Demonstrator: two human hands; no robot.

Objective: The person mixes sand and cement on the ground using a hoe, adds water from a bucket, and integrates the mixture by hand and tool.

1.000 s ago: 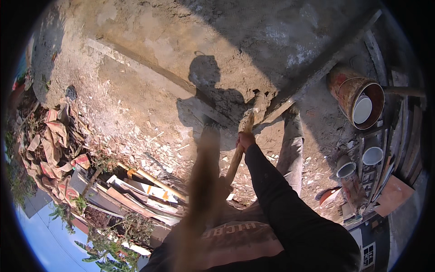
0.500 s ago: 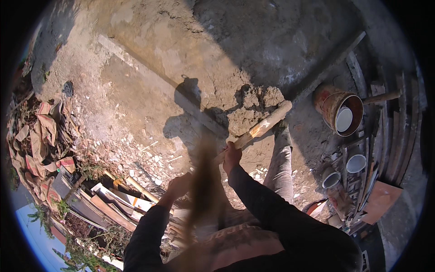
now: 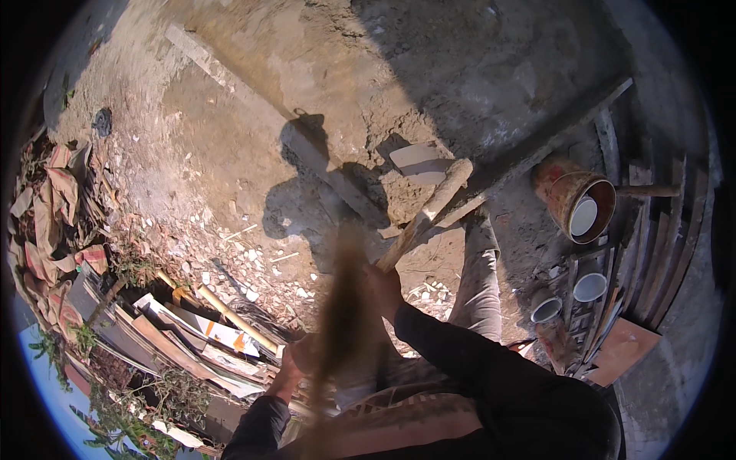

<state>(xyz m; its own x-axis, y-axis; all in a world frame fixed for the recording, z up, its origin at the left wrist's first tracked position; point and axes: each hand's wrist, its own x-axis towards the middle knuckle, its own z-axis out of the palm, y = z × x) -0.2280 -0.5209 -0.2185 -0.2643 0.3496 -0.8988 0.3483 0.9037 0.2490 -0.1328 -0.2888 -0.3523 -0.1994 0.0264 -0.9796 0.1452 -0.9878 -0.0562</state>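
From where I stand, a brown blur (image 3: 341,307) hides part of the left hand (image 3: 301,354), so I can't tell its grip. The right hand (image 3: 382,290) grips the hoe (image 3: 420,222). Past those fingers, its blade (image 3: 418,159) is by the mud (image 3: 404,201). It looks like mud-digging; the next pull needs a tight hold.

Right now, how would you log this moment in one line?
Right hand: grips hoe | left hand: hold unclear | nearby: dirt, bucket, board
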